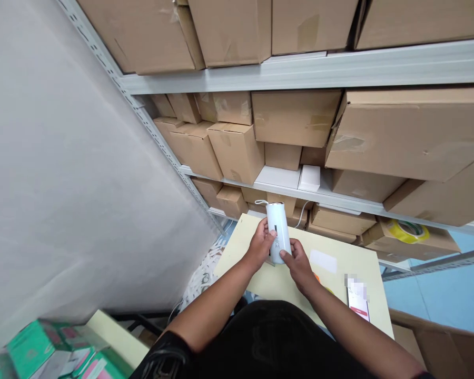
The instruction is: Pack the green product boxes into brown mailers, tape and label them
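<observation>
Above the table, both hands hold a pale blue, bottle-like cylinder (277,226) with dark lettering on its side. It stands nearly upright, with a metallic rim and a small white loop at its upper end. My left hand (262,243) is wrapped round its left side, the thumb lying on the front by a dark mark. My right hand (298,259) grips it lower down on the right, thumb pressed to the front near the base. Whatever the fingers touch behind the cylinder is hidden.
The cream table (363,263) bears a white paper (323,261) and a phone (357,299) with a lit screen. Shelves of cardboard boxes (237,152) rise ahead. A roll of yellow tape (407,231) lies on a box. Green boxes (37,347) are stacked lower left, beside a grey wall.
</observation>
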{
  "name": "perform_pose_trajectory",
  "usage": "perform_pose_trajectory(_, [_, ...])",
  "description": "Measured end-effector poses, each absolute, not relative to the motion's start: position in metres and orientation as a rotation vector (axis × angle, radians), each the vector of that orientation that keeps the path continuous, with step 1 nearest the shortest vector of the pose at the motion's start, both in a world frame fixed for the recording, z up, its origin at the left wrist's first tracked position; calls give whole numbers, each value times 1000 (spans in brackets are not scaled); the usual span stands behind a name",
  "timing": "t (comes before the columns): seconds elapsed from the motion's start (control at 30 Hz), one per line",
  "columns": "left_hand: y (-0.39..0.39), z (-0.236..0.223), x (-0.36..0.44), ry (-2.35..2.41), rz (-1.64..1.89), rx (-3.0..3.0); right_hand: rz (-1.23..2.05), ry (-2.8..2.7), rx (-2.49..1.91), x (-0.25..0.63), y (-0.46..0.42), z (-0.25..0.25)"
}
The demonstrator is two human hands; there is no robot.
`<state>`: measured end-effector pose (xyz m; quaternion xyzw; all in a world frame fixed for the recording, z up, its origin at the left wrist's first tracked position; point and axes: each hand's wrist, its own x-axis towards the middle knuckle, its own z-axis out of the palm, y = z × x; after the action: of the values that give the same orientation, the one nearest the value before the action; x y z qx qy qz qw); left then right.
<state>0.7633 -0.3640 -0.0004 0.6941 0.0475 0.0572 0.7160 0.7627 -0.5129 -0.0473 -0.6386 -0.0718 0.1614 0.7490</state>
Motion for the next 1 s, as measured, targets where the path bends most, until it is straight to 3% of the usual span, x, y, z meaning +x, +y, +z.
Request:
perform_pose_trajectory(0.13, [-358,4,751,272,181,1405,283,-146,-1560,753,-501,-54])
perform_pose_trajectory(0.5, [-309,-2,738,72,91,1360,590,-134,-1164,725,-459,-23])
perform_pose_trajectory(0.77, [-269,13,729,-23,65,1371,0,-51,-1554,702,-412,-31])
perform_pose_trajectory(1.0, [-250,16,726,-37,-101,1233,350,-25,-1217,683,-391,-21])
